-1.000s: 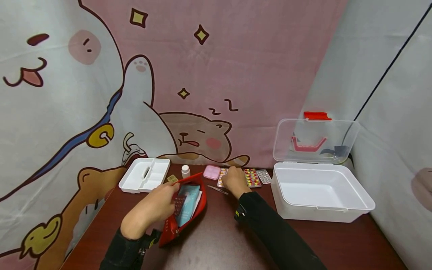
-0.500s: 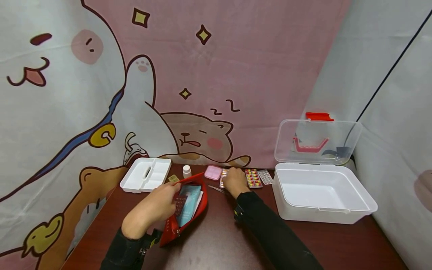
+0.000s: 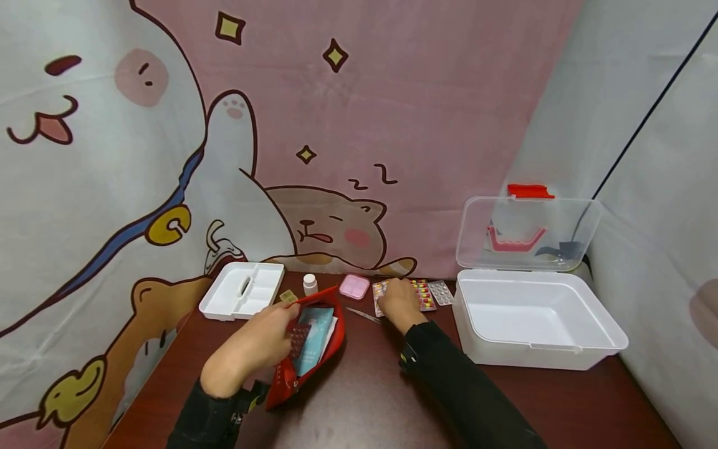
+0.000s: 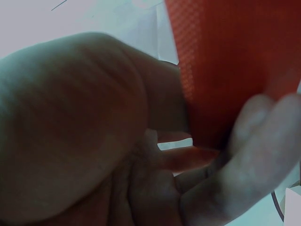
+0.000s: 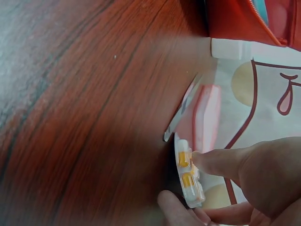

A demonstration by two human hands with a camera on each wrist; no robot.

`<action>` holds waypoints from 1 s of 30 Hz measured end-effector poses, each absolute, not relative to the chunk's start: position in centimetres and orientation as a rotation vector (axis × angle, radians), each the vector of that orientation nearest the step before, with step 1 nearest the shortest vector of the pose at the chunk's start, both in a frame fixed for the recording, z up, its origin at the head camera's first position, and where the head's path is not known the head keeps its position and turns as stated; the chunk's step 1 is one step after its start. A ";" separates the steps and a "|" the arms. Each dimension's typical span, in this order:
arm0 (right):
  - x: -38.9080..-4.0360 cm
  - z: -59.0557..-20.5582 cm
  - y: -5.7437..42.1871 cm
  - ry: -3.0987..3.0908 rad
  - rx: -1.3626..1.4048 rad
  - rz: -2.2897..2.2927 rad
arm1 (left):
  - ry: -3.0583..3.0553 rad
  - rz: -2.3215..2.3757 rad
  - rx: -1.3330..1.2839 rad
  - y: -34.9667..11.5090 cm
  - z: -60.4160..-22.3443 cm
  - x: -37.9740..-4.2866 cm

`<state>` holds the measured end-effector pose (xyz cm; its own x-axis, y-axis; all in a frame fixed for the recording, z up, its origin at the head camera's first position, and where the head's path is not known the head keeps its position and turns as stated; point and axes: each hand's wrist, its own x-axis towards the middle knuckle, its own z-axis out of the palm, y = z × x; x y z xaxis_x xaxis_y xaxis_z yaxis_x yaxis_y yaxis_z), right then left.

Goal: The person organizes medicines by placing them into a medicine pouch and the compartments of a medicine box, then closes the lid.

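Observation:
In the head view my left hand (image 3: 263, 337) grips the edge of a red zip pouch (image 3: 336, 343), which stands open. The left wrist view shows the thumb on one side of the red fabric (image 4: 235, 61) and fingers on the other. Inside the pouch lie a light-blue packet (image 3: 315, 340) and a dark red patterned item (image 3: 299, 342). My right hand (image 3: 399, 305) pinches a capsule blister pack (image 5: 189, 181) with yellow-and-white capsules, thumb on the capsule side. The pack is tilted up on edge near the tabletop. A second, red-and-yellow capsule blister pack (image 3: 424, 296) is partly hidden behind this hand.
Tweezers (image 3: 363, 314) and a pink case (image 3: 354, 287) lie left of the right hand. A silver tablet blister pack (image 3: 440, 292) lies to its right. A white bottle (image 3: 310, 285), small yellowish item (image 3: 288, 296) and white divided case (image 3: 263, 287) stand behind the pouch. A white box (image 3: 538, 349) stands open rightward.
My right hand has shifted slightly to the right with the capsule blister pack, covering more of the pack beside it. The left hand and the pouch have stayed in place.

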<state>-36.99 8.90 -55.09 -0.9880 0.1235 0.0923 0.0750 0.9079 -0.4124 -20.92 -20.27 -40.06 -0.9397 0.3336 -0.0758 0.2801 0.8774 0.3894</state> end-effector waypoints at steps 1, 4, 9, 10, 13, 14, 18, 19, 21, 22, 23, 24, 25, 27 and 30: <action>-37.5 -55.9 9.2 -2.941 -0.157 0.649 | 2.907 0.573 0.476 -20.3 -40.0 -20.9; -38.9 -57.9 9.9 -2.934 -0.158 0.671 | 2.906 0.568 0.475 -20.3 -39.9 -20.9; -39.2 -58.9 10.6 -2.886 -0.101 0.642 | 2.910 0.550 0.482 -20.3 -40.0 -20.9; -38.9 -58.6 10.7 -2.882 -0.081 0.638 | 2.911 0.547 0.483 -20.3 -40.0 -20.9; -38.3 -57.7 10.8 -2.860 -0.069 0.634 | 2.911 0.546 0.487 -20.3 -40.0 -20.9; -38.0 -57.2 10.8 -2.867 -0.070 0.640 | 2.909 0.548 0.487 -20.3 -40.0 -20.9; -36.6 -55.2 10.6 -2.854 -0.083 0.700 | 2.903 0.553 0.487 -20.2 -40.0 -20.9; -35.9 -54.0 10.4 -2.869 -0.088 0.737 | 2.904 0.552 0.489 -20.2 -40.0 -20.9; -34.4 -52.2 10.2 -2.858 -0.082 0.812 | 2.906 0.549 0.490 -20.2 -40.0 -20.9; -33.5 -51.1 10.0 -2.868 -0.073 0.843 | 2.908 0.549 0.490 -20.2 -40.0 -20.9; -32.9 -50.3 9.8 -2.873 -0.072 0.872 | 2.909 0.549 0.490 -20.2 -40.0 -20.9; -32.1 -49.1 9.6 -2.894 -0.086 0.920 | 2.910 0.548 0.490 -20.2 -40.0 -20.9; -31.6 -48.6 9.5 -2.890 -0.072 0.937 | 2.910 0.549 0.489 -20.1 -40.0 -20.9; -30.8 -47.8 9.3 -2.883 -0.053 0.985 | 2.908 0.552 0.483 -20.1 -40.0 -20.9; -30.0 -47.0 9.2 -2.853 -0.009 1.048 | 2.906 0.554 0.476 -20.1 -40.0 -20.9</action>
